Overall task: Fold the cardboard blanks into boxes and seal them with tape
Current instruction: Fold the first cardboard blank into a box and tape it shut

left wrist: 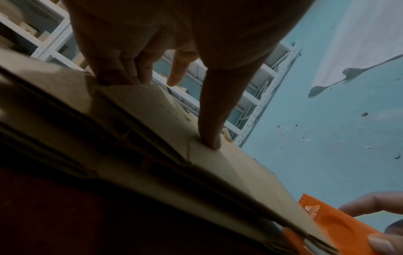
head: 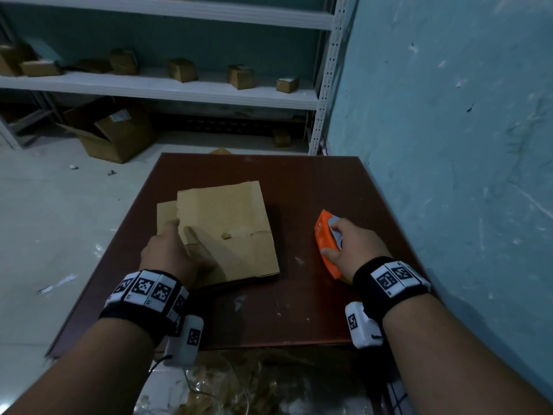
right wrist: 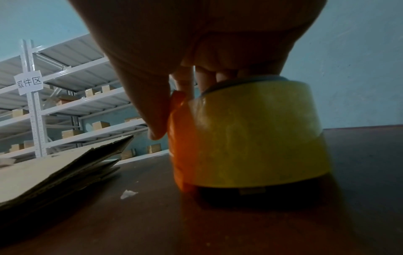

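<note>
A stack of flat cardboard blanks (head: 227, 223) (left wrist: 218, 163) (right wrist: 54, 169) lies in the middle of the dark brown table (head: 299, 310). My left hand (head: 181, 229) (left wrist: 163, 110) holds the top blank at its left side, with the fingers hooked over the edge and the thumb pressed on its face. To the right, my right hand (head: 329, 238) (right wrist: 176, 108) grips an orange tape dispenser (head: 332, 265) (left wrist: 327, 222) (right wrist: 181, 155) that stands on the table. Its yellowish tape roll (right wrist: 257, 134) faces the right wrist camera.
A blue wall (head: 449, 115) runs close along the table's right side. White shelves (head: 179, 91) behind hold several small boxes. An open carton (head: 110, 130) sits on the floor. A paper scrap (head: 299, 260) lies between stack and dispenser. Clutter (head: 239, 384) lies below the near edge.
</note>
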`<action>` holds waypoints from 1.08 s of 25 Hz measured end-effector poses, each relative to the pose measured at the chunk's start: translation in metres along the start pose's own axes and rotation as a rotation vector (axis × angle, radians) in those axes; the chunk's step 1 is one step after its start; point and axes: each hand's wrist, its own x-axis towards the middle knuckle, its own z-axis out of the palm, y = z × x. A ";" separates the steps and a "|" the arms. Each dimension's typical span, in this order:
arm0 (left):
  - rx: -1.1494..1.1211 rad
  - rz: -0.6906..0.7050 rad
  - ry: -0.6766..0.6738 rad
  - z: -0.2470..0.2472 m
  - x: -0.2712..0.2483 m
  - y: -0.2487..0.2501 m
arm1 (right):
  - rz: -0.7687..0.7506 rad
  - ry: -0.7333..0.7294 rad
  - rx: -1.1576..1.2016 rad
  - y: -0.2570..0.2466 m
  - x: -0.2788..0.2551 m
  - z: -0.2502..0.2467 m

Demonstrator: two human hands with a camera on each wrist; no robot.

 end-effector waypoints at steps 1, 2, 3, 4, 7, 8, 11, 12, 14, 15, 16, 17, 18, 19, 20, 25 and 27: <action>-0.035 -0.011 -0.003 -0.001 -0.001 0.001 | -0.006 -0.002 0.002 0.000 0.000 -0.001; -0.064 -0.019 -0.015 -0.001 -0.002 0.001 | -0.016 -0.003 0.002 0.001 0.000 -0.001; -0.093 -0.036 -0.026 -0.001 -0.003 0.003 | -0.030 -0.003 0.003 0.002 0.000 -0.001; -0.118 -0.055 -0.030 -0.001 -0.005 0.004 | -0.038 -0.004 0.014 0.003 0.001 0.000; -0.193 -0.057 -0.015 -0.002 -0.009 0.008 | -0.036 0.004 0.043 0.006 0.002 0.002; -0.227 -0.025 -0.013 -0.003 -0.009 0.010 | -0.034 0.002 0.041 0.005 0.002 0.002; -0.406 0.072 -0.080 -0.004 -0.013 0.011 | -0.034 0.027 -0.002 0.006 0.002 0.004; -0.488 0.079 -0.108 -0.003 -0.012 0.009 | -0.034 0.056 -0.007 0.006 0.002 0.005; -0.700 0.057 -0.165 -0.004 -0.014 0.009 | -0.043 0.144 0.052 0.006 0.002 0.006; -0.828 0.054 -0.213 -0.003 -0.014 0.008 | -0.057 0.197 0.102 0.004 0.000 0.004; -0.931 0.049 -0.272 -0.002 -0.015 0.009 | -0.073 0.231 0.159 0.001 -0.001 0.003; -1.019 0.040 -0.326 -0.001 -0.016 0.010 | -0.091 0.247 0.231 -0.002 -0.005 0.000; -1.096 0.027 -0.376 -0.001 -0.019 0.014 | -0.102 0.239 0.341 -0.007 -0.007 0.000; -1.166 0.009 -0.415 0.000 -0.023 0.017 | -0.104 0.199 0.503 -0.012 -0.009 0.003; -1.223 -0.017 -0.442 0.001 -0.029 0.021 | -0.096 0.118 0.725 -0.018 -0.014 0.006; -1.200 -0.058 -0.483 0.013 -0.047 0.034 | -0.057 -0.075 1.671 -0.043 -0.026 0.023; -1.210 -0.101 -0.387 0.011 -0.040 0.032 | -0.090 -0.028 1.620 -0.040 -0.025 0.019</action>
